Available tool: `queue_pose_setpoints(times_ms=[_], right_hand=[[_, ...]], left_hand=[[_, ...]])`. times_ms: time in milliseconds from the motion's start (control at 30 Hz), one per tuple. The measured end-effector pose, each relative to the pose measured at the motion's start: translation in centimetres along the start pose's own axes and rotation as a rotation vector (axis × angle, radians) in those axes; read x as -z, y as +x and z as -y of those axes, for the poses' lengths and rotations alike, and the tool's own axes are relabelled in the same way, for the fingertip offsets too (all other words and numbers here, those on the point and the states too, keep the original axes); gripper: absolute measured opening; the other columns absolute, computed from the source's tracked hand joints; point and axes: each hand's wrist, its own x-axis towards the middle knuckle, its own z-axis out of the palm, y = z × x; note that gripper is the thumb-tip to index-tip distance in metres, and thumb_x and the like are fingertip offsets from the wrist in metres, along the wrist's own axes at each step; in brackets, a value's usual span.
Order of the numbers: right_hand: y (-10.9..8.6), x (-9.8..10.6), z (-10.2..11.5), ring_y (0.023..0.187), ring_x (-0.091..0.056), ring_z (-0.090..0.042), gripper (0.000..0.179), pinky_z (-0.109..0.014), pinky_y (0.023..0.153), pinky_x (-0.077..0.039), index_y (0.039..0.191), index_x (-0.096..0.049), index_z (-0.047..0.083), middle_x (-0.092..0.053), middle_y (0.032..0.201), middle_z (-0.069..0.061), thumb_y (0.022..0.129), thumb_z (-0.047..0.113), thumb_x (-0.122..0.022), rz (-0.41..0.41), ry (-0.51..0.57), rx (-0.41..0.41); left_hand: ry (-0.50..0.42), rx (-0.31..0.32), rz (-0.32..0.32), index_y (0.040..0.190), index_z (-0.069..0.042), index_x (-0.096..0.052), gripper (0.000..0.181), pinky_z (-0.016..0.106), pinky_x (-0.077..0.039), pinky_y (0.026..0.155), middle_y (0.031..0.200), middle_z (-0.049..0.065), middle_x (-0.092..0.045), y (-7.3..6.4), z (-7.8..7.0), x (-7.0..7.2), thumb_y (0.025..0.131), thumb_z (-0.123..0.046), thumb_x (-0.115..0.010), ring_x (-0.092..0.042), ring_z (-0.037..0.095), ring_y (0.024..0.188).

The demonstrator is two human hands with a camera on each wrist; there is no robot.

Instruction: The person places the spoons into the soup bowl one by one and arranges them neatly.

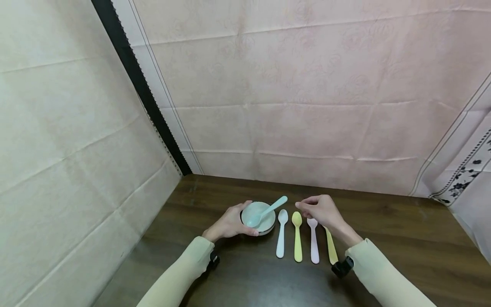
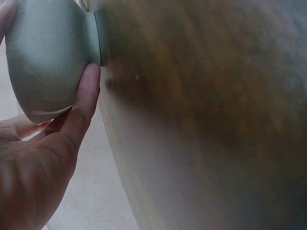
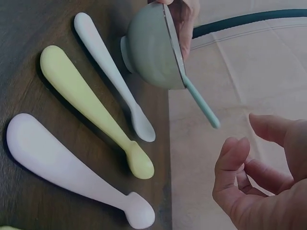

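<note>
- Bowl [image 3: 151, 48], pale grey-green and glossy, with a narrow foot and a thin dark line along its rim; it stands mouth up on the desk [image 1: 261, 277], to the left of a row of spoons.
- Mint spoon [image 1: 274, 207], resting inside the bowl; its handle slants across the rim and projects beyond it toward the right.
- Left hand [image 1: 232, 221], gripping the bowl from its left side, thumb on the near side and fingers spread around the wall; one fingertip lies near the foot.
- Right hand [image 1: 322, 211], holding nothing; its fingers bend loosely, with a gap before the thumb, near the free end of the mint spoon's handle.
- Row of separate spoons, handles toward the person: white spoon [image 1: 281, 234], yellow-green spoon [image 1: 297, 238], pale lilac spoon [image 1: 313, 243], and yellow spoon [image 1: 331, 247], the last partly hidden by the right arm.
- Background cloth [image 1: 307, 85], pale pink and creased, behind the wood-grained desk.
</note>
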Motion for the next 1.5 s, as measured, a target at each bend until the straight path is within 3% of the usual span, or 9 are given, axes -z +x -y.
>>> queue_pose_setpoints(times_ms=[500,800,1167,1500], right_hand=[[-1.4,1.6,-0.7,0.079,-0.072,-0.017,0.033,-0.025,0.065,-0.055,0.117,-0.080,-0.005,-0.080,0.088,-0.002,0.100,0.023,-0.081,-0.044,-0.009,0.004],[-2.2,2.2,-0.9,0.080,-0.071,-0.018,0.031,-0.027,0.065,-0.055,0.115,-0.081,-0.004,-0.081,0.089,-0.005,0.101,0.023,-0.080,-0.055,-0.039,0.011],[-3.0,2.9,-1.8,0.081,-0.073,-0.021,0.028,-0.032,0.071,-0.060,0.115,-0.080,-0.005,-0.081,0.096,-0.018,0.101,0.019,-0.079,-0.086,-0.068,0.014],[-3.6,3.2,-2.4,0.077,-0.069,-0.014,0.030,-0.029,0.066,-0.055,0.114,-0.080,-0.003,-0.080,0.092,-0.013,0.099,0.023,-0.081,-0.127,-0.129,0.015]], left_hand=[[0.004,-0.004,-0.004,0.169,-0.005,-0.038,0.119,0.053,-0.047,0.118,0.164,0.017,-0.055,-0.2,0.4,-0.2,0.075,-0.044,-0.101,-0.058,0.030,0.137],[-0.008,0.005,-0.002,0.169,-0.005,-0.038,0.119,0.054,-0.047,0.118,0.164,0.018,-0.055,-0.4,0.4,-0.4,0.076,-0.042,-0.101,-0.058,0.031,0.138],[-0.005,0.006,-0.008,0.169,-0.006,-0.039,0.118,0.055,-0.048,0.117,0.161,0.018,-0.057,-0.3,0.2,-0.3,0.075,-0.043,-0.101,-0.059,0.031,0.136],[-0.007,0.003,-0.009,0.169,-0.006,-0.039,0.120,0.055,-0.048,0.117,0.161,0.018,-0.057,0.0,0.0,-0.1,0.075,-0.044,-0.102,-0.059,0.031,0.136]])
